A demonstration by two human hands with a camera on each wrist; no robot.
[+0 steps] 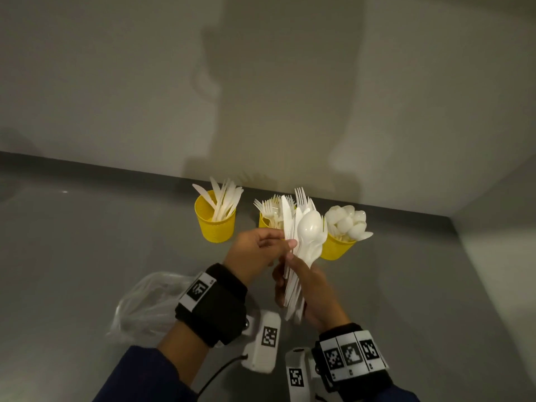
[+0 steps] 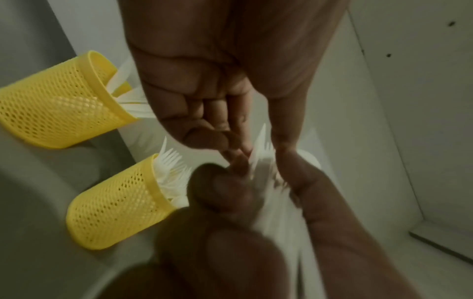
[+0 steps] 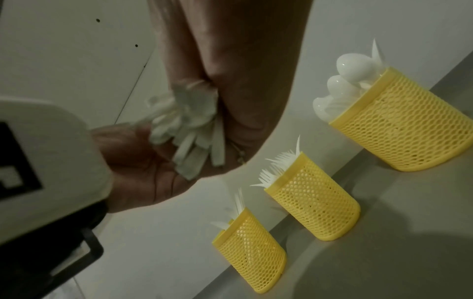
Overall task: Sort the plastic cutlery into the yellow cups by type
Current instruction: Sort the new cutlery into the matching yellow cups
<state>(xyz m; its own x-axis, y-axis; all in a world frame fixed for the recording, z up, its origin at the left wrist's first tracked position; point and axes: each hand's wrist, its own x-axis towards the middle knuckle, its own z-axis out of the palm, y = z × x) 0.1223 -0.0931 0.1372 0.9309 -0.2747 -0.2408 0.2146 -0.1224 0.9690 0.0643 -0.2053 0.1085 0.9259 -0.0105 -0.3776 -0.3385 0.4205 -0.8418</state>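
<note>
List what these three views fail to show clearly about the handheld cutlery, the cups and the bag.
- Bundle: piece count; overlapping, blurred in wrist views.
- Which piece the left hand pinches: too fine in head view, blurred in left wrist view.
- Fork cup: body hidden behind bundle, head view.
- Spoon cup: absent from left wrist view.
- Plastic bag: contents; dim, translucent.

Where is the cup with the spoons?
In the head view, the spoon cup stands on the right end of the row of three yellow cups, next to the fork cup, near the wall.
</note>
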